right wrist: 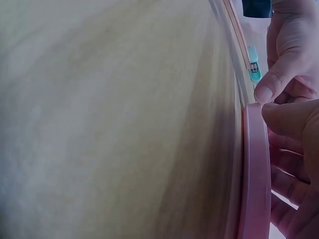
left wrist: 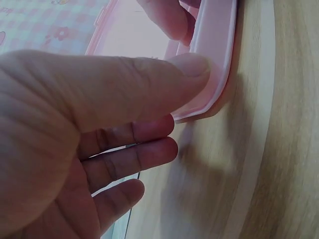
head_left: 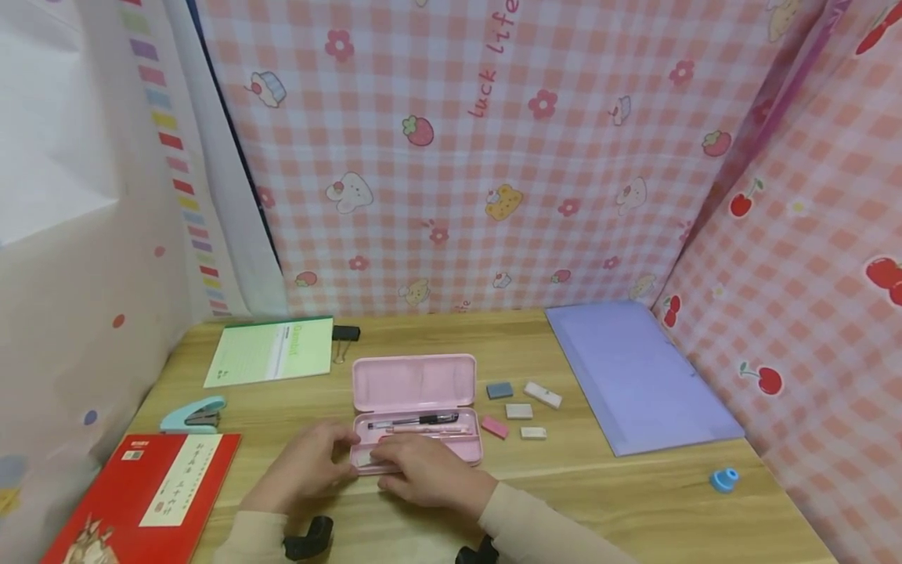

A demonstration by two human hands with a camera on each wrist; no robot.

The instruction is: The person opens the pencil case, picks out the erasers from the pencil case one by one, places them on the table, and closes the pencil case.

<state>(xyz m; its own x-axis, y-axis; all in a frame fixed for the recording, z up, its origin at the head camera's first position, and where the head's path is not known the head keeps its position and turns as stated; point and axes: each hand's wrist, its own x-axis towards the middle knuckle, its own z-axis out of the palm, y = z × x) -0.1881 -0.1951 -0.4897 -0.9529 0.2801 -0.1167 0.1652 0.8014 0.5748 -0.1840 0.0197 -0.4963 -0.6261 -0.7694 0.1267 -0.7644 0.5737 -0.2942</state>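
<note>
A pink pencil case (head_left: 414, 384) stands with its lid up. Inside lie a black pen (head_left: 416, 421) and a pinkish pen (head_left: 430, 430). My left hand (head_left: 310, 464) is at its left end. In the left wrist view, the straight left thumb (left wrist: 139, 84) reaches over the case's corner, the other fingers loosely bent outside. My right hand (head_left: 430, 468) lies over the front of the case, fingers reaching inside. Its thumb (right wrist: 284, 117) lies by the front rim. Something whitish (head_left: 364, 455) shows near the right fingertips, partly hidden; I see nothing clearly pinched.
Right of the case lie several erasers, including a pink eraser (head_left: 495, 427) and a blue-grey eraser (head_left: 499, 390). A purple folder (head_left: 641, 376) and a small blue object (head_left: 724, 480) lie farther right. Leftward are a stapler (head_left: 195, 417), red book (head_left: 148, 493), green notebook (head_left: 271, 350) and binder clip (head_left: 346, 334).
</note>
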